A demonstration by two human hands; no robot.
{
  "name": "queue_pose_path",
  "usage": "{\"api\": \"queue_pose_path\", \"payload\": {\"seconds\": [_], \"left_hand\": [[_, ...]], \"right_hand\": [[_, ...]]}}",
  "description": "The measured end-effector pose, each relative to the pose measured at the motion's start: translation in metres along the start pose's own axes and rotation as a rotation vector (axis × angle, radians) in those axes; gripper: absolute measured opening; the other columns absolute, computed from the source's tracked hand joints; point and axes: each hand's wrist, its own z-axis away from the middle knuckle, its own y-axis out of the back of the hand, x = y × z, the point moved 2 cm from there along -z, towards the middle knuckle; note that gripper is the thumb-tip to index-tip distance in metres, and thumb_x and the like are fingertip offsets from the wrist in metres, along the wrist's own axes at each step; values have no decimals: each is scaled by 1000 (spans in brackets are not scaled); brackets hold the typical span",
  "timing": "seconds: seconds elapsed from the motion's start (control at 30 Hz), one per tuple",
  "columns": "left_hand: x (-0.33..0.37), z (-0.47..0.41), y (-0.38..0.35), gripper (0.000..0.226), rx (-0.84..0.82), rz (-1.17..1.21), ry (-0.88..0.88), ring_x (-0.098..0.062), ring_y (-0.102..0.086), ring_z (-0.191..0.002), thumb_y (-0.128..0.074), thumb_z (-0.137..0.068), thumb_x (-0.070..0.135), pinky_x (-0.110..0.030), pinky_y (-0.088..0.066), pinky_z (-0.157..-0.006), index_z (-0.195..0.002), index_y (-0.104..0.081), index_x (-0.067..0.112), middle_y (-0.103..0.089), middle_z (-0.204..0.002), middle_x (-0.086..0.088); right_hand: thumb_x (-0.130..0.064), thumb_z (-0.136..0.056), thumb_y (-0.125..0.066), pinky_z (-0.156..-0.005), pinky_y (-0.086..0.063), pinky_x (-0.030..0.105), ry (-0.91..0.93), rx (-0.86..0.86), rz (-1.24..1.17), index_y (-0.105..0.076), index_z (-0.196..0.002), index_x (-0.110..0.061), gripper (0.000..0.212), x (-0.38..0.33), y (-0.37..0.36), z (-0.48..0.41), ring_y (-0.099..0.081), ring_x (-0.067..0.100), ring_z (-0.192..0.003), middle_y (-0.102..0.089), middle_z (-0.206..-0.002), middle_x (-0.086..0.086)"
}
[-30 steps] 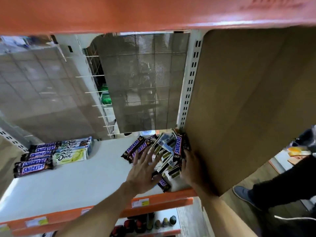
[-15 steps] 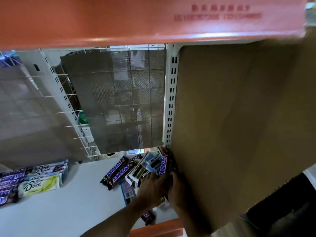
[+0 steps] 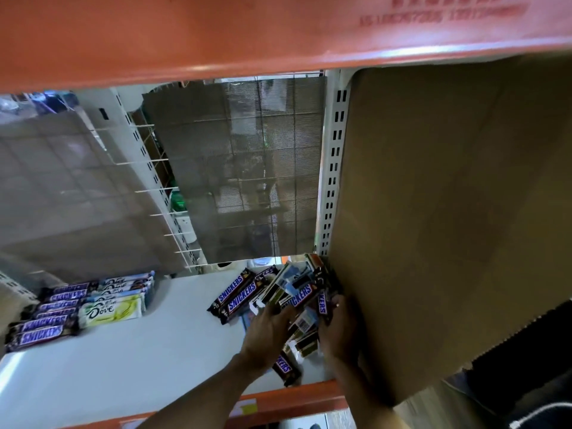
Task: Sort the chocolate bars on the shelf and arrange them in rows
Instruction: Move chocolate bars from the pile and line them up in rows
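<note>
Both bare forearms were extended upward from the lower edge, close together. The left hand (image 3: pixel 268 331) was seen back-up, fingers curled over the chocolate bars (image 3: pixel 297 300); the right hand (image 3: pixel 340 332) was cupped against them from the right, fingers bent round them.

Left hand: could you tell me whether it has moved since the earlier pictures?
Yes. The left hand moved deeper, away from the orange front edge, and grips chocolate bars.

SNICKERS on brown bars (image 3: pixel 238 294); Dove on pale pkt (image 3: pixel 111 311), prob. pkts behind (image 3: pixel 123 281).
</note>
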Motion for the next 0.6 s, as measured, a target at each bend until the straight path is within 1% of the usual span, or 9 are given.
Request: {"api": "queue_pose_path", "payload": {"seconds": [0.07,0.13,0.17,0.23,0.3,0.37,0.43,0.53,0.6], "left_hand": [[-7,10,10,30,21,-18,59,-24,-59,-70,-61,-89,13,-33,-51,-52,-106,-44,30,-58,-95,-7],[-17,20,17,46,22,-13,105,-24,-59,-62,-71,-81,10,-31,-48,-46,-114,-45,26,-60,-90,-7],[-23,25,19,50,37,-30,113,-24,-58,-62,-71,-80,9,-30,-47,-47,-117,-41,24,-61,-90,-7],[-33,34,24,44,46,-33,165,-24,-60,-69,-63,-86,9,-30,-47,-53,-120,-36,20,-62,-98,-7],[-45,45,25,39,24,-41,216,-27,-63,-78,-54,-90,13,-34,-47,-60,-127,-42,15,-62,-112,-5],[-62,56,24,38,-38,-126,241,-31,-63,-87,-51,-90,13,-38,-46,-67,-129,-46,14,-59,-120,-5],[-77,68,25,33,-64,-182,264,-34,-62,-89,-55,-86,8,-40,-46,-68,-118,-55,10,-63,-113,-9],[-96,89,29,22,-137,-217,278,-35,-61,-70,-70,-69,5,-35,-42,-55,-87,-60,9,-63,-79,-9],[-109,102,34,18,-130,-207,304,-35,-60,-72,-66,-71,4,-35,-40,-57,-86,-58,10,-63,-78,-9]], "right_hand": [[-18,-79,-72,-72,-47,36,18,-3,119,-65,-96,-8,21,-1,-2,3,-62,28,-87,-66,-93,10],[-12,-81,-70,-76,-49,38,-32,-51,125,-67,-98,-8,17,0,-5,2,-62,31,-90,-67,-95,12],[-10,-83,-68,-78,-49,38,-62,-61,101,-67,-101,-8,18,0,-5,1,-62,30,-93,-67,-98,12],[-6,-84,-66,-79,-47,34,-98,-49,36,-68,-104,-9,21,1,-4,1,-62,29,-95,-67,-102,10],[-3,-82,-67,-79,-45,32,-90,-15,-16,-69,-102,-7,21,1,-2,2,-62,30,-93,-68,-100,12],[-3,-81,-67,-76,-45,31,-93,-36,-32,-70,-100,-6,19,-3,-5,6,-63,29,-89,-69,-95,12],[-10,-81,-67,-69,-44,30,-86,-79,-26,-70,-98,-8,17,-7,-8,16,-63,28,-83,-70,-89,10],[-9,-82,-68,-65,-37,26,-60,-149,7,-71,-100,-7,18,-15,-16,36,-61,24,-82,-70,-89,10],[-8,-85,-66,-66,-37,26,-66,-218,25,-70,-102,-4,18,-21,-22,49,-59,23,-81,-69,-90,13]]}}
